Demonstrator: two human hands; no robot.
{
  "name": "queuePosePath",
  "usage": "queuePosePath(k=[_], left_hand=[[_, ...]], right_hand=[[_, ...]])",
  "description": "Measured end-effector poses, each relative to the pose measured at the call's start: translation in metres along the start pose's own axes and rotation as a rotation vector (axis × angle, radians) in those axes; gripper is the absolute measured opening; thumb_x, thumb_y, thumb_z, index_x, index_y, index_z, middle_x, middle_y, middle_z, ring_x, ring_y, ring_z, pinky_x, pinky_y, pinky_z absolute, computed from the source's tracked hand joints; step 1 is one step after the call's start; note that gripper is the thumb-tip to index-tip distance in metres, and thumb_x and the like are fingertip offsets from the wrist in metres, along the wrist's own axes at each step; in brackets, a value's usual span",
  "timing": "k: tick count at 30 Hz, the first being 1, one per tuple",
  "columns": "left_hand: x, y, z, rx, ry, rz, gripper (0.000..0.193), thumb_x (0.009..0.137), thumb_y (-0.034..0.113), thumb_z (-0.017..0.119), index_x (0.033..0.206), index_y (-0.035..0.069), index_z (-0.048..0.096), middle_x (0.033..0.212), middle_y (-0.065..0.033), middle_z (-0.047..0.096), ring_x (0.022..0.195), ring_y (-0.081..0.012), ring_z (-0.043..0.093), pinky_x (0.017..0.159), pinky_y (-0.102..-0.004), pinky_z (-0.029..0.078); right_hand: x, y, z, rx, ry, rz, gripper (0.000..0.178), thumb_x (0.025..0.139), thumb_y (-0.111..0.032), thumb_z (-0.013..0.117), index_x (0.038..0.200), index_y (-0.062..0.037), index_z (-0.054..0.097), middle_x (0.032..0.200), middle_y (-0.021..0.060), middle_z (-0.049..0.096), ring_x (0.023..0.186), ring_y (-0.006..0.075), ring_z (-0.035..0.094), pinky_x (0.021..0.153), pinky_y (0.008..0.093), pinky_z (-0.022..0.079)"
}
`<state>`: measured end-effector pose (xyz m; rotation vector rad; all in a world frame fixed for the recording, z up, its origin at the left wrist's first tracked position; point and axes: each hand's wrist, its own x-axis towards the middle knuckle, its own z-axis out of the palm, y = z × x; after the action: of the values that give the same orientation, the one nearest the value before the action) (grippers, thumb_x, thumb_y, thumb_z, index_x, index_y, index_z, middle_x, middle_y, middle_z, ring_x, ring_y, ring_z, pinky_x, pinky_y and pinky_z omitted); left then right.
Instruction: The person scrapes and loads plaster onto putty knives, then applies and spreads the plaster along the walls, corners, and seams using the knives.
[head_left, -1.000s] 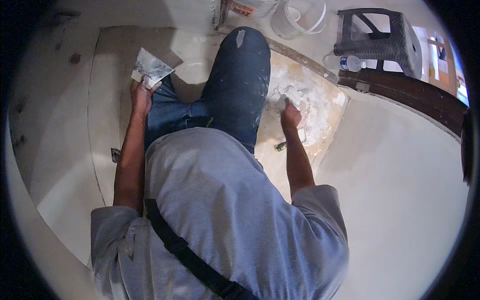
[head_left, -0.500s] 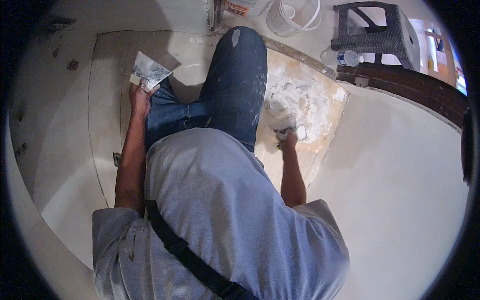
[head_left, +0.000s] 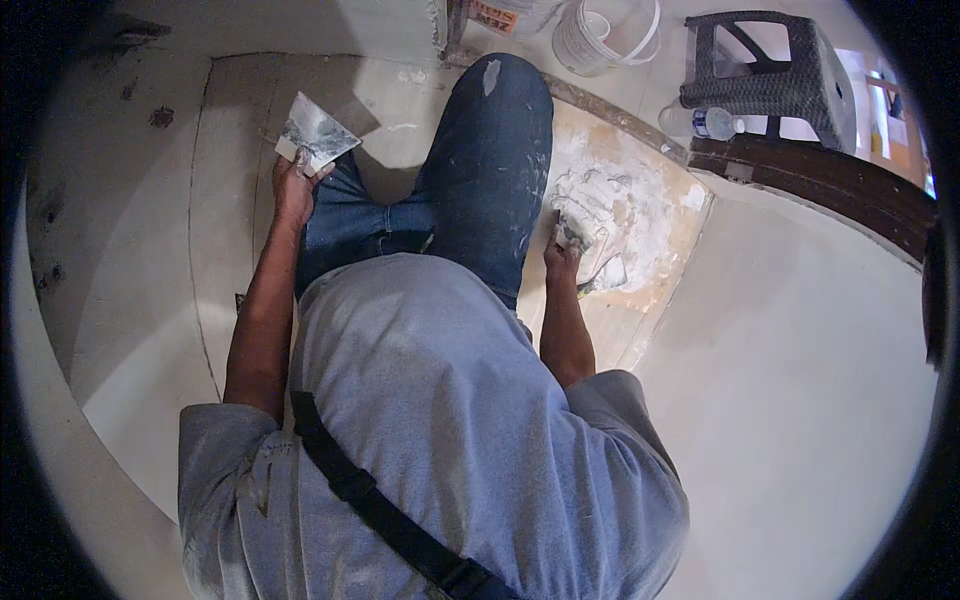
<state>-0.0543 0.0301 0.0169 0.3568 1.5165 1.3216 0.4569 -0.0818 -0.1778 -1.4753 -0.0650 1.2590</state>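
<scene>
In my left hand [head_left: 294, 186], closed near my left thigh, is a flat square putty blade [head_left: 318, 132] with a pale edge strip and grey-white smears. My right hand [head_left: 562, 252] is closed on a putty knife [head_left: 568, 228], only partly visible, beside my right knee. It touches the left side of a lumpy heap of white putty [head_left: 600, 200]. The putty is spread over a tan board [head_left: 668, 262] on the floor to my right. A small yellowish item shows by the heap's lower edge, too unclear to name.
Beyond the board stand a white bucket [head_left: 585, 50] with a handle and a dark woven-pattern plastic stool [head_left: 835, 95]. A clear plastic bottle [head_left: 715, 124] lies by the stool, near a dark brown sill [head_left: 810, 178]. A pale wall or panel surface [head_left: 780, 350] fills the right side.
My right hand has shifted left and slightly up along the putty, and the heap looks more gathered. My left hand keeps its hold on the putty blade. The whole view has swung slightly.
</scene>
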Motion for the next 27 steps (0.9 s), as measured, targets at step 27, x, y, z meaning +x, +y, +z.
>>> queuePosePath(k=[27], left_hand=[[-0.042, 0.042, 0.061, -0.236, -0.179, -0.046, 0.034, 0.093, 0.014, 0.05, 0.126, 0.006, 0.045, 0.118, -0.0099, 0.057, 0.106, -0.0275, 0.06, 0.084, -0.046, 0.055]], right_hand=[[-0.03, -0.068, 0.093, -1.913, -0.208, -0.578, 0.038, 0.079, -0.004, 0.049, 0.112, -0.0173, 0.063, 0.107, 0.0119, 0.062, 0.097, 0.0359, 0.058, 0.08, 0.0449, 0.049]])
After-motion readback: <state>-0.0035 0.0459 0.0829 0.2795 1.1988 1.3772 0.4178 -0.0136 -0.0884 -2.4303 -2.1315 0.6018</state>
